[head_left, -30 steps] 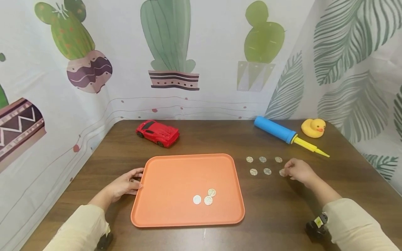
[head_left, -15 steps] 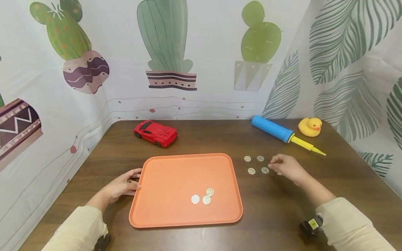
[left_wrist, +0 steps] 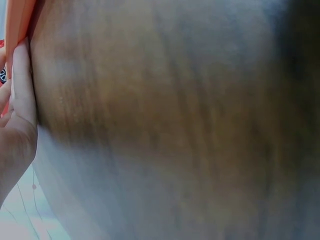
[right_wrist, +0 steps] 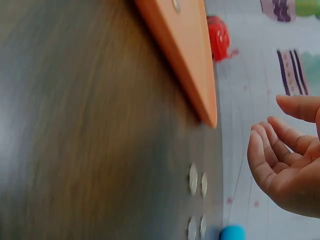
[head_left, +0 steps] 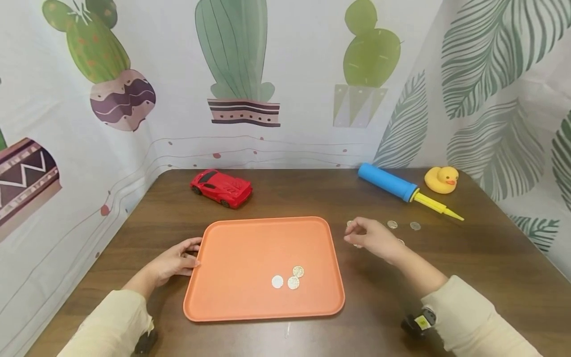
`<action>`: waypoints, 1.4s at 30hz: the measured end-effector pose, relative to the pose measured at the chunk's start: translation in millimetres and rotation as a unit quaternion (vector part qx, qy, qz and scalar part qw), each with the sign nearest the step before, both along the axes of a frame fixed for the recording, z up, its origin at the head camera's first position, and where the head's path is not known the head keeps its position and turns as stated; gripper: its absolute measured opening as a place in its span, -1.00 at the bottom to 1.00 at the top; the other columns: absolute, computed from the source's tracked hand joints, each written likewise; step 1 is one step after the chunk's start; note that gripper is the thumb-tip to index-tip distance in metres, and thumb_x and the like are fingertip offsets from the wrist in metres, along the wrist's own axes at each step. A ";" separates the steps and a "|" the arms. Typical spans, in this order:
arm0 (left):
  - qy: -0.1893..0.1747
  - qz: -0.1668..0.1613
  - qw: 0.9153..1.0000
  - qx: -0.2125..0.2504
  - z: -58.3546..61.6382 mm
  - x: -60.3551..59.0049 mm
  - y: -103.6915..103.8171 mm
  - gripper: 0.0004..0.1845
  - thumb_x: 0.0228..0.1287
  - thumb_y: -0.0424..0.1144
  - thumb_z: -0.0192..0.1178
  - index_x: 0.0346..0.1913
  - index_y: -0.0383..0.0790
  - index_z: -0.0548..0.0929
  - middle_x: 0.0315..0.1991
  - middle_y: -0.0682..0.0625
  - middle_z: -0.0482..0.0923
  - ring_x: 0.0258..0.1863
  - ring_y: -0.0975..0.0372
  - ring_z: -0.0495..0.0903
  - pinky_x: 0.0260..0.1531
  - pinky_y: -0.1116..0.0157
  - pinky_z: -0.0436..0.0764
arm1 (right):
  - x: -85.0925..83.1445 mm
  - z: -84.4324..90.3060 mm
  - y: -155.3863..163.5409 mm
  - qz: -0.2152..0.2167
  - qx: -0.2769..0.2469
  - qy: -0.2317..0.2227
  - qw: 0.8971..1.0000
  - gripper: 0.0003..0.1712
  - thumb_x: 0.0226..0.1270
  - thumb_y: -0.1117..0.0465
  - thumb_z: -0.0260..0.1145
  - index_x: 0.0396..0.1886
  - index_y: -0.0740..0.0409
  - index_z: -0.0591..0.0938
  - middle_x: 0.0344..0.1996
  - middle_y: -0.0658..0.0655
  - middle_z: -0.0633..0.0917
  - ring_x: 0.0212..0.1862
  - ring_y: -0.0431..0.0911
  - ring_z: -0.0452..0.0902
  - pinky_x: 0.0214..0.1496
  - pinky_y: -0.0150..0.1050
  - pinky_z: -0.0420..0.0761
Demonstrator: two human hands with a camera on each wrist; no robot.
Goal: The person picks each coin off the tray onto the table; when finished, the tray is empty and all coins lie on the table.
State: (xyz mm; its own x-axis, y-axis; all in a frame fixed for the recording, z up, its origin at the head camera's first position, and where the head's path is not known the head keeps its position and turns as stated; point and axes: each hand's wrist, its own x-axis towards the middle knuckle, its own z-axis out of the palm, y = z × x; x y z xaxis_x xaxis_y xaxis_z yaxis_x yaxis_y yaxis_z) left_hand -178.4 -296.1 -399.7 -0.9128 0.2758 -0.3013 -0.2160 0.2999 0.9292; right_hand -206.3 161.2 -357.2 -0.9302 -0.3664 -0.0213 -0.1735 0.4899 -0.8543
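Just off the tray's right edge, the right hand hovers above the coins lying on the table, fingers curled, thumb and forefinger drawn together. Whether a coin sits pinched between them I cannot tell; the wrist view shows curved fingers and an empty-looking palm. Those coins are thin, hard, light and lie flat on slick wood, so I judge they're best nipped at the rim or slid to an edge. Over at the tray's left edge, the left hand rests with relaxed fingers touching the rim. Orange tray holds three coins, clustered near its front edge, right of centre.
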 end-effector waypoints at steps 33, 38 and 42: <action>0.002 -0.010 1.000 0.012 -2.7 0.6 -2.7 -0.26 0.05 -0.46 0.09 0.24 -0.50 -0.08 0.04 -0.33 0.10 -0.24 0.17 0.44 -0.28 0.13 0.51 | 5.8 -28.7 -87.1 0.224 0.024 -0.002 0.974 -0.72 -0.16 0.44 0.31 -0.33 0.32 0.54 -0.38 0.12 0.60 -0.40 -0.19 0.47 -0.36 -0.39 0.47; 0.000 -0.011 1.000 0.014 -2.1 1.3 -2.7 -0.26 0.05 -0.47 0.09 0.24 -0.51 -0.08 0.03 -0.33 0.10 -0.24 0.17 0.43 -0.27 0.13 0.51 | 5.6 -32.8 -91.4 0.218 0.052 0.009 0.975 -0.73 -0.23 0.47 0.32 -0.40 0.29 0.56 -0.46 0.04 0.58 -0.46 -0.21 0.44 -0.42 -0.41 0.47; -0.001 -0.012 1.000 0.015 -1.5 1.0 -2.3 -0.26 0.05 -0.46 0.09 0.24 -0.51 -0.08 0.03 -0.33 0.10 -0.24 0.17 0.43 -0.27 0.13 0.51 | 5.3 -33.8 -93.1 0.217 0.071 0.036 0.973 -0.73 -0.26 0.48 0.34 -0.43 0.27 0.57 -0.50 0.00 0.55 -0.47 -0.21 0.42 -0.42 -0.42 0.44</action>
State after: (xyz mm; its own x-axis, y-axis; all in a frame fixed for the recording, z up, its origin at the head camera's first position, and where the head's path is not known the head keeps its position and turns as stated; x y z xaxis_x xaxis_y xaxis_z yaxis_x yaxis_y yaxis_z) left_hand -177.4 -298.4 -401.1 -0.9053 0.3059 -0.2947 -0.2116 0.2768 0.9373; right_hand -201.0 68.0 -391.0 -0.6895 -0.7232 -0.0398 -0.4478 0.4688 -0.7613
